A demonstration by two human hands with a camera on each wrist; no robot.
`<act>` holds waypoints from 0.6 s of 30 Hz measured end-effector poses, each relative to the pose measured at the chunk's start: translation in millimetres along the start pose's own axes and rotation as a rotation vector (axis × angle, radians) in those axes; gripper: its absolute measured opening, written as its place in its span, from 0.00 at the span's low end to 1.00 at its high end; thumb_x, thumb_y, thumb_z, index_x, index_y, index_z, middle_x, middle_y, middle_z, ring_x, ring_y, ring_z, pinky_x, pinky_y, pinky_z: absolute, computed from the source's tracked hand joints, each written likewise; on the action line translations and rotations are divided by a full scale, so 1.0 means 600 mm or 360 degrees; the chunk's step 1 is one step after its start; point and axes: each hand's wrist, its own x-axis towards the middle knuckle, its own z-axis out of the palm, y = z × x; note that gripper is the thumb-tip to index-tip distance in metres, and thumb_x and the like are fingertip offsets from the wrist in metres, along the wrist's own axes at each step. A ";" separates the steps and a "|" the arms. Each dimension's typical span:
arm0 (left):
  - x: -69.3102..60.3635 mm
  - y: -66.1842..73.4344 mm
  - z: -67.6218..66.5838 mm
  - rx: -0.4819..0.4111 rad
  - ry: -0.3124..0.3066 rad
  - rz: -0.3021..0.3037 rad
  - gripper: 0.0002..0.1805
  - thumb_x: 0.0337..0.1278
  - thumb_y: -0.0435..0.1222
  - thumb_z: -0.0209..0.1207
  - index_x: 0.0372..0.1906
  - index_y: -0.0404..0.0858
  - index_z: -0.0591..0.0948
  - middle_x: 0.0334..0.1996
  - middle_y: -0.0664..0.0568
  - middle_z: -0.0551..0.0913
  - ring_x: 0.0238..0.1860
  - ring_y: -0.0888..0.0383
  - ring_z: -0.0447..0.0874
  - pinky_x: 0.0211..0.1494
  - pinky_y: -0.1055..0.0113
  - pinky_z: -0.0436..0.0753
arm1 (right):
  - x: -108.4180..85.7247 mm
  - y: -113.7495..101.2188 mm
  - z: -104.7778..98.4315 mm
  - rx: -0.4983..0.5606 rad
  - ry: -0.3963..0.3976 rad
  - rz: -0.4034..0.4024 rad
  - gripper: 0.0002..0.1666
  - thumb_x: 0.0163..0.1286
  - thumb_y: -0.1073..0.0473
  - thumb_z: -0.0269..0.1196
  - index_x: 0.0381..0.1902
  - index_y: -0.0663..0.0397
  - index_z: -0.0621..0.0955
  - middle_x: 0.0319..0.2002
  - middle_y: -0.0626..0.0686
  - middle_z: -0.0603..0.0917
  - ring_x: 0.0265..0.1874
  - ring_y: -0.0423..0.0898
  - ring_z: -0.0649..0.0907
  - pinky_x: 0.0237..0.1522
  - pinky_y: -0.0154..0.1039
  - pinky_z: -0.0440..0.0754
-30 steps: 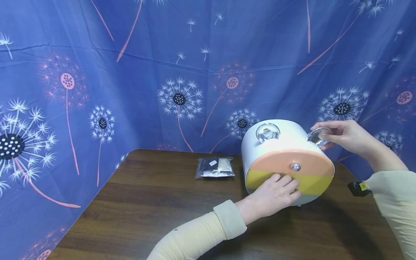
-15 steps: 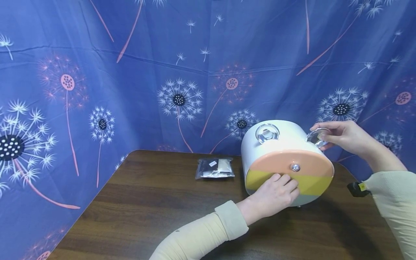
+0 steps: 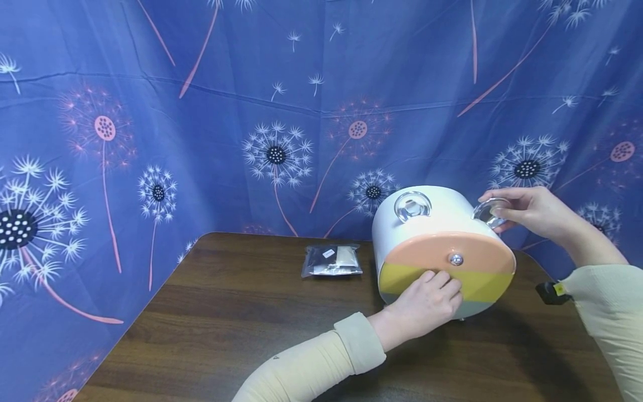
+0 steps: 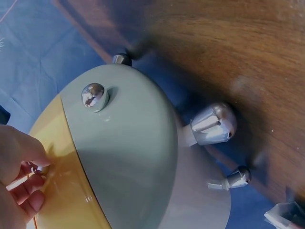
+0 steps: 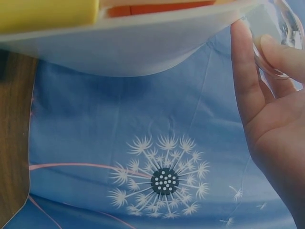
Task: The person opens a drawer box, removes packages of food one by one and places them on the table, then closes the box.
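With left fingers pinching a small metallic knob, right fingers grip a round chrome ear, probably to steady the white, stripe-fronted drum standing between them.

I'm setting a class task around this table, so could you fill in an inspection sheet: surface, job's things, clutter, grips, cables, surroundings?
Surface: brown wood-grain table, shadowed near the box.
Job's things: white drum-shaped box with pink, yellow and grey-green front bands, shiny feet underneath and two shiny round fittings on top.
Clutter: clear plastic packet beside the box, not touching it; contents unclear.
Left grip: pinches a small knob on the yellow band.
Right grip: holds one round fitting.
Cables: nothing seen.
Surroundings: blue dandelion-print cloth behind the table.
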 end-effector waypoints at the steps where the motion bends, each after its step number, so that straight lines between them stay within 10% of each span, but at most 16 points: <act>1: 0.000 -0.003 -0.006 0.0013 0.0015 0.0004 0.22 0.68 0.32 0.36 0.38 0.52 0.82 0.39 0.64 0.77 0.40 0.62 0.71 0.40 0.73 0.68 | 0.000 0.000 0.000 0.0004 0.0002 0.0001 0.19 0.71 0.61 0.55 0.58 0.60 0.75 0.38 0.21 0.76 0.27 0.45 0.86 0.35 0.30 0.81; 18: 0.006 -0.013 -0.052 0.0034 -0.0003 0.0013 0.18 0.65 0.31 0.45 0.35 0.51 0.85 0.35 0.61 0.77 0.36 0.63 0.70 0.38 0.76 0.69 | -0.001 0.002 -0.001 -0.0041 -0.0003 0.0031 0.21 0.71 0.57 0.55 0.59 0.58 0.74 0.38 0.19 0.73 0.28 0.45 0.86 0.43 0.53 0.80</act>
